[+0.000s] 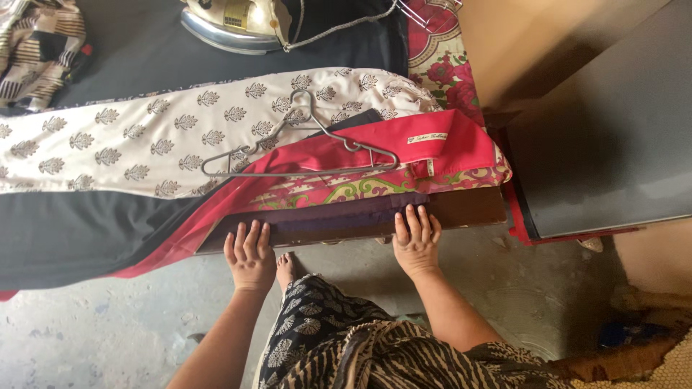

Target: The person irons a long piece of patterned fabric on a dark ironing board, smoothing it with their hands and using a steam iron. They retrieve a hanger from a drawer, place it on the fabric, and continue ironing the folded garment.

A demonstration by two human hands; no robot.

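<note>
Both hands lie flat, palms down, fingers spread: the left hand [249, 253] and right hand [416, 241] press the brown wooden board edge [468, 209], gripping nothing. The grey wire hanger [303, 148] rests on the unhung red cloth garment [432, 144] (iron [234, 25] parked beyond).

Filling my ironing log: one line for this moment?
left hand: flat on brown board edge | right hand: same | grey wire hanger: on red garment

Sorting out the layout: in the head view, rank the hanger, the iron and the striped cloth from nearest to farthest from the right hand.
From the right hand:
1. Hanger, just above, on the red garment.
2. Iron, top centre.
3. Striped cloth, top-left corner.
</note>
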